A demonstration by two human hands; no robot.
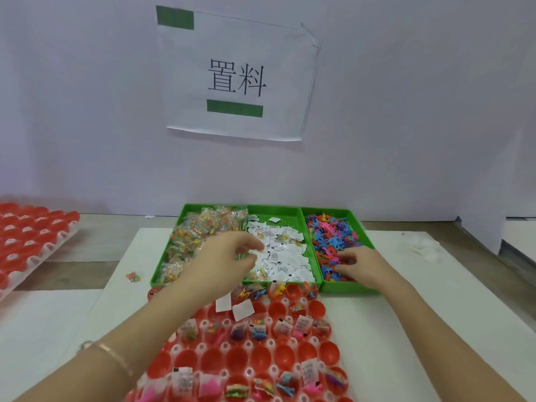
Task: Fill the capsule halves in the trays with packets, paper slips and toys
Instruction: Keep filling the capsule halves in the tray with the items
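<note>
One tray [200, 347] of red capsule halves [282, 353], partly filled, is set nearest, before three green bins [348, 287] of packets [203, 227], paper slips [290, 259] and toys [333, 236]. A slip is pinched by the left hand [229, 256]; the right hand [359, 265] fingers are curled among the toys, and whether they grip one cannot be told. A second tray [29, 236] and one stray packet [132, 277] are seen on the white surface [406, 300], below one wall sign [237, 76].

A pale wall [406, 111] bears a taped paper sign [236, 76] above a white-covered table [435, 300].

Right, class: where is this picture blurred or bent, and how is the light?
Head view: soft, even light, no harsh glare; the wall sign leans, its edges skewed by the wide lens; the left hand blurs slightly over the paper slips; the near red tray looks soft.
</note>
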